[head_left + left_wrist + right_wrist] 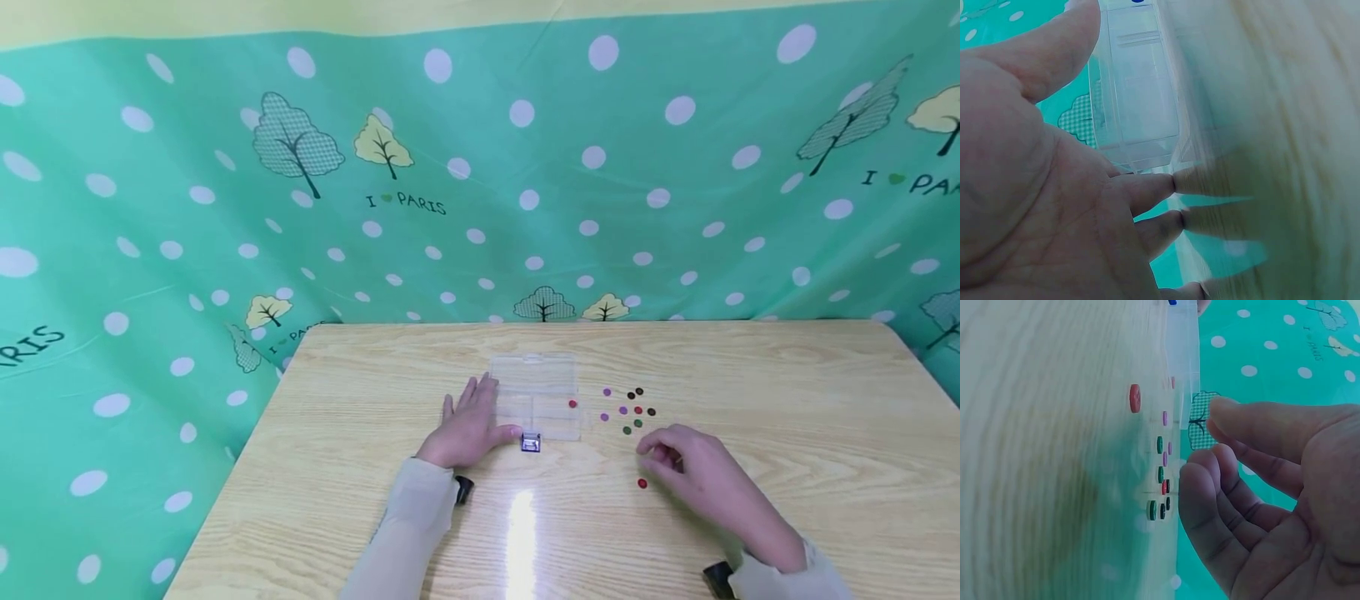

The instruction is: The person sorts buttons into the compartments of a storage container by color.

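Observation:
A clear plastic box point(556, 428) with compartments lies with its lid point(534, 372) opened back on the table. Beside its left edge rests my left hand point(467, 429), fingers spread and straight, thumb at the front near a small blue-and-silver square point(530, 442). One red button point(572, 403) shows within the box's outline at the right. My right hand point(693, 471) hovers above the table, fingers loosely bent; in the right wrist view a gap shows between thumb point(1254, 428) and fingers, with nothing in it. Close below that hand lies another red button point(642, 483).
Right of the box are scattered buttons: several purple point(623, 410) and black point(632, 396) ones, green ones point(627, 430) and a red one point(638, 410). The wooden table point(360, 533) meets a green dotted curtain point(480, 200) behind and at the left.

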{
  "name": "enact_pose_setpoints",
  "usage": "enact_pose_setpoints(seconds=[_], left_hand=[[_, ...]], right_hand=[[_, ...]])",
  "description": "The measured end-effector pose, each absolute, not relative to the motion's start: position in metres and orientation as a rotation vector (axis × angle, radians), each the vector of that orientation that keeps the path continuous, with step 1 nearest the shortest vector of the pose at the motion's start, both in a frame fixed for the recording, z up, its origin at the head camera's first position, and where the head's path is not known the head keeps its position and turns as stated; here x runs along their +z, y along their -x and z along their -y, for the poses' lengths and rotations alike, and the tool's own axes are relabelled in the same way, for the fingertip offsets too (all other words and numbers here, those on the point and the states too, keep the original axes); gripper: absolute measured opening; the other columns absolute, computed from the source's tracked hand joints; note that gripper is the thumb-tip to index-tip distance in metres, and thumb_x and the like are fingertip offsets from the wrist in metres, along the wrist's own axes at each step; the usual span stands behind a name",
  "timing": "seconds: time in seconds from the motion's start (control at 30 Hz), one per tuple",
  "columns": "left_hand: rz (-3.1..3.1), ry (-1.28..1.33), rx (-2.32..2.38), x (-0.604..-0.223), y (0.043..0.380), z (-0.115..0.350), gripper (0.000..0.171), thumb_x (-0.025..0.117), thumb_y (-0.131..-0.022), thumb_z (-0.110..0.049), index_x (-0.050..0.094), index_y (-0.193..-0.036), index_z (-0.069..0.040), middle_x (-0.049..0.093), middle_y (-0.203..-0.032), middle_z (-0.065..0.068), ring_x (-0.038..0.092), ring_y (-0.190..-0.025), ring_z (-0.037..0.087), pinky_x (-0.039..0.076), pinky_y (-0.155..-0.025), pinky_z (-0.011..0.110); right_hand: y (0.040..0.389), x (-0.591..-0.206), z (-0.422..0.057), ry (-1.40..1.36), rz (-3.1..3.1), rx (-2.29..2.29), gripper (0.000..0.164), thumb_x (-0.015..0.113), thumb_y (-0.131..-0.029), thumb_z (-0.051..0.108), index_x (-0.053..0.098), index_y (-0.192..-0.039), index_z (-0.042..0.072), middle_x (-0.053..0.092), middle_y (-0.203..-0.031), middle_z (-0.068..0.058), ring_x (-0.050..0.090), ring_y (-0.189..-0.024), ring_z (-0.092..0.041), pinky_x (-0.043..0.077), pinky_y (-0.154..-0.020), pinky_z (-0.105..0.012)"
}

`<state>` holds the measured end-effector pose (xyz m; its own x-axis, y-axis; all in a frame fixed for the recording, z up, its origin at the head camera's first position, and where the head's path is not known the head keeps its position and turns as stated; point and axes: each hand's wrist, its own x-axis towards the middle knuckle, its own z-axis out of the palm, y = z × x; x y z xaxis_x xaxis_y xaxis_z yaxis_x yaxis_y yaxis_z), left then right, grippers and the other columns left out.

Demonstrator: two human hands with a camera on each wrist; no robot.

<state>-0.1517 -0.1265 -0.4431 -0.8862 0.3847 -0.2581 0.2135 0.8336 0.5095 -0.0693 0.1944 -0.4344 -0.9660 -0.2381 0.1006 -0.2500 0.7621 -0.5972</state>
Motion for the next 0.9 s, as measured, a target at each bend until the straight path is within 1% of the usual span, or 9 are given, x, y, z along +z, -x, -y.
enact_pose_setpoints(seconds=[0.3,0.4,0.7,0.9], left_hand=[[-2.656,-0.448,0.686,-0.4425,0.1514,0.1266,0.090,0.059,-0.097,-0.050,0.017,-0.160,-0.001,0.006,-0.168,0.014,-0.001,-0.154,0.035,-0.003,-0.118,0.064],[-2.655,-0.449,0.688,-0.4417,0.1506,0.1267,0.090,0.059,-0.097,-0.050,0.017,-0.160,-0.001,0.006,-0.168,0.015,-0.001,-0.154,0.035,-0.003,-0.118,0.064],[-2.651,-0.451,0.684,-0.4424,0.1511,0.1272,0.090,0.060,-0.097,-0.050,0.017,-0.160,-0.001,0.006,-0.168,0.014,-0.001,-0.154,0.035,-0.004,-0.117,0.064],[-2.647,-0.439,0.680,-0.4412,0.1518,0.1264,0.091,0.059,-0.097,-0.050,0.015,-0.160,-0.002,0.005,-0.168,0.013,-0.002,-0.154,0.034,-0.004,-0.118,0.063]], right_hand=[[0.0672,-0.4387,-0.1984,-0.481,3.010,1.113,0.011,0.077,-0.087,0.009,0.072,-0.095,0.014,0.055,-0.076,0.012,0.048,-0.069,-0.001,0.046,-0.061,-0.022],[0.0675,-0.4400,-0.1993,-0.497,3.021,1.135,0.011,0.078,-0.087,0.011,0.072,-0.095,0.015,0.054,-0.076,0.012,0.048,-0.068,0.000,0.045,-0.060,-0.022],[0.0673,-0.4435,-0.1996,-0.504,3.056,1.188,0.013,0.080,-0.085,0.012,0.072,-0.096,0.014,0.055,-0.077,0.011,0.047,-0.068,-0.002,0.044,-0.060,-0.023],[0.0683,-0.4439,-0.2016,-0.486,3.097,1.208,0.012,0.080,-0.085,0.012,0.073,-0.094,0.016,0.057,-0.078,0.010,0.048,-0.069,-0.003,0.045,-0.061,-0.023]])
